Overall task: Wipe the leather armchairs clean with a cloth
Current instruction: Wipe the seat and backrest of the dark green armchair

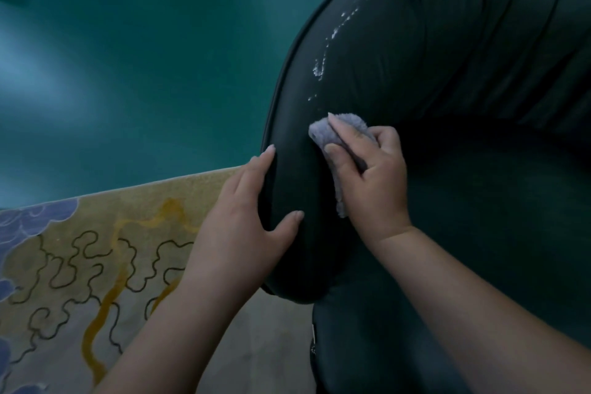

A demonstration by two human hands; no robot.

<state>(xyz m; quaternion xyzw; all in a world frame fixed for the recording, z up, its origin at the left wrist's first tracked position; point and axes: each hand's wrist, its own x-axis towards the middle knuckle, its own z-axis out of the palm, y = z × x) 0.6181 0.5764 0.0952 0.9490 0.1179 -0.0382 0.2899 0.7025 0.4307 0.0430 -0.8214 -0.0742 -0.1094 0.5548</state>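
A dark leather armchair fills the right half of the view, its rounded armrest running from the top down to the lower middle. White flecks and streaks mark the armrest's upper surface. My right hand presses a bunched grey-lilac fluffy cloth against the inner side of the armrest, just below the flecks. My left hand rests flat on the armrest's outer edge, fingers spread along the piped seam and thumb on top, holding nothing.
A teal floor spreads across the upper left. A beige rug with blue cloud shapes, black squiggles and yellow streaks lies at the lower left, reaching under the chair's front corner.
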